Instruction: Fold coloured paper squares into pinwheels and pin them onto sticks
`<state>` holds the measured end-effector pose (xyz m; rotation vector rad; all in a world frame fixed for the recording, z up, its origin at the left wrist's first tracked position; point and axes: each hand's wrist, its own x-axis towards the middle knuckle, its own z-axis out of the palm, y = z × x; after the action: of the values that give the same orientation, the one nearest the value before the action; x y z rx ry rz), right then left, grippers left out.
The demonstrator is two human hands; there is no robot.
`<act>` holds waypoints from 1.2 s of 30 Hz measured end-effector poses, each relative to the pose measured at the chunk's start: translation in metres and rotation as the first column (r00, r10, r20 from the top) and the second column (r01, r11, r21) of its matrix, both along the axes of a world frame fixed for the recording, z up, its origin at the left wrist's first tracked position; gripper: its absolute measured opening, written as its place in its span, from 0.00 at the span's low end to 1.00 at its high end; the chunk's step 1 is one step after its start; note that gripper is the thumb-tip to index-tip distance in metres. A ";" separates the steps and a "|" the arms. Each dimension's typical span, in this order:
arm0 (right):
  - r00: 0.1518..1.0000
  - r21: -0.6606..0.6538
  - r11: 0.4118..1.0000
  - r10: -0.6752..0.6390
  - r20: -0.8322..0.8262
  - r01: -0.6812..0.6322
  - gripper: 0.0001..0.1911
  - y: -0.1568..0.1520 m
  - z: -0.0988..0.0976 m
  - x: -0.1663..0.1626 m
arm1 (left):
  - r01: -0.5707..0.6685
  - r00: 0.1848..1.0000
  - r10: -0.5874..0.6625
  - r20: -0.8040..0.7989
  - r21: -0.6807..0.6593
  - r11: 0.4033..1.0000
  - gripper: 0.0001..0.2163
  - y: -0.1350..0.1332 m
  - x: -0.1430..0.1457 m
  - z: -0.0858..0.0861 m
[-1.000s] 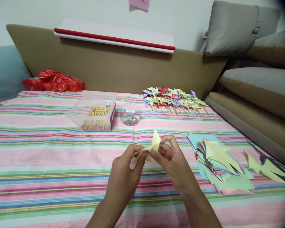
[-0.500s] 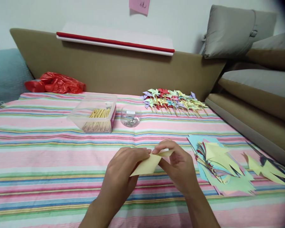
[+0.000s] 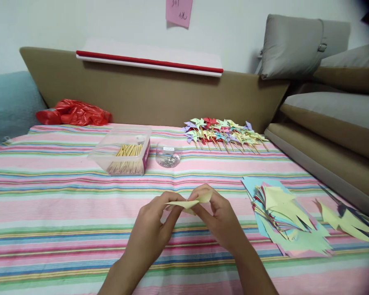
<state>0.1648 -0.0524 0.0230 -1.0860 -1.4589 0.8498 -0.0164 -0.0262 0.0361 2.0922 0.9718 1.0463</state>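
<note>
A pale yellow paper pinwheel piece [image 3: 184, 203] is held up between both hands over the striped cloth, its flaps bent and tilted edge-on toward me. My left hand [image 3: 155, 221] pinches its left side between thumb and fingers. On the other side, my right hand [image 3: 217, 215] grips it near the middle, with one flap rising beside the fingers. A tiny pale tip shows above the paper's centre; I cannot make out what it is. Right of my hands lies a pile of cut coloured paper [image 3: 290, 213].
Beyond my hands stand a clear plastic box [image 3: 98, 152] of thin wooden sticks [image 3: 129, 155] and a round clear container of small metal pins [image 3: 169, 160]. Finished pinwheels [image 3: 223, 133] lie at the back. Scissors [image 3: 344, 207] rest under a yellow cut paper [image 3: 346, 223] at right.
The yellow paper has tilted from showing its broad face to nearly edge-on. My left thumb has come into view below it, and my right hand has shifted slightly left.
</note>
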 end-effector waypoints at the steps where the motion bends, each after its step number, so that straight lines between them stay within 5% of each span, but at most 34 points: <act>1: 1.000 -0.011 1.000 0.003 -0.018 -0.003 0.04 0.001 -0.002 -0.002 | -0.004 1.000 0.004 0.008 -0.048 0.999 0.06 0.000 0.000 0.000; 7: 0.975 -0.131 0.991 -0.035 -0.220 0.007 0.10 0.006 -0.015 -0.008 | -0.101 0.995 0.100 -0.014 -0.121 0.988 0.07 0.000 -0.007 0.002; 18: 0.858 -0.331 0.942 -0.219 -0.465 0.060 0.26 0.011 -0.020 -0.014 | -0.026 0.924 0.131 -0.358 0.281 0.959 0.27 -0.003 -0.006 -0.021; 28: 0.849 -0.335 0.939 -0.235 -0.474 0.073 0.29 0.014 -0.031 -0.008 | 0.007 0.923 0.071 -0.378 0.201 0.980 0.31 -0.008 0.007 -0.015; 32: 0.827 -0.373 0.918 -0.314 -0.467 0.137 0.30 0.011 -0.024 -0.008 | -0.095 0.966 0.119 -0.229 0.114 0.989 0.27 -0.004 0.007 -0.011; 36: 0.835 -0.374 0.919 -0.302 -0.461 0.126 0.31 0.010 -0.021 -0.008 | -0.032 0.963 0.062 -0.263 0.119 0.992 0.22 -0.005 0.006 -0.002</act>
<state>0.1566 -0.0422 0.0017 -1.1317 -0.7434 1.1405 -0.0103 -0.0307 0.0345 2.3588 1.1183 0.8756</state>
